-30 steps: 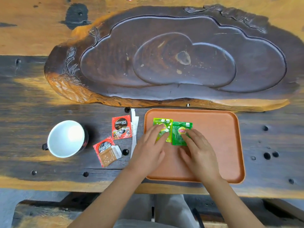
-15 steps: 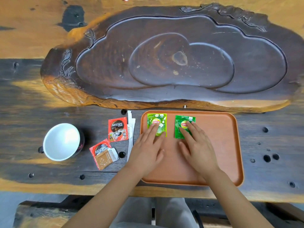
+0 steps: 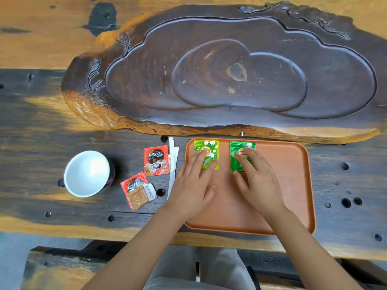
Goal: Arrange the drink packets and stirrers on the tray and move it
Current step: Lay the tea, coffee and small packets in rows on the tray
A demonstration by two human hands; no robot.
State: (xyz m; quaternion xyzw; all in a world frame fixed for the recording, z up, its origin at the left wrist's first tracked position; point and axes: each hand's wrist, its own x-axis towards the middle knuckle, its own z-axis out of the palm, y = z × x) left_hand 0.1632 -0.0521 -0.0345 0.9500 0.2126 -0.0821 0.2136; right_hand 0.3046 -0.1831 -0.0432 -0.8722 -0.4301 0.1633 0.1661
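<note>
An orange tray (image 3: 289, 185) lies near the table's front edge. Two green tea packets rest flat at its far left: a light green one (image 3: 207, 147) and a darker Lipton one (image 3: 238, 148), a gap between them. My left hand (image 3: 193, 185) lies flat with its fingertips on the light green packet. My right hand (image 3: 258, 181) presses its fingers on the Lipton packet. Left of the tray, on the table, lie a red Nescafe packet (image 3: 156, 160), a second Nescafe packet (image 3: 134, 184) with a brown sugar sachet (image 3: 140, 198) on it, and white wrapped stirrers (image 3: 172, 162).
A white cup (image 3: 87, 173) stands on the table at the left. A large dark carved wooden tea board (image 3: 230, 76) fills the space behind the tray. The tabletop has several small holes to the right of the tray.
The two green packets were overlapping under my fingers. Both hands slid them apart and up toward the tray's far edge; they now lie side by side with a gap.
</note>
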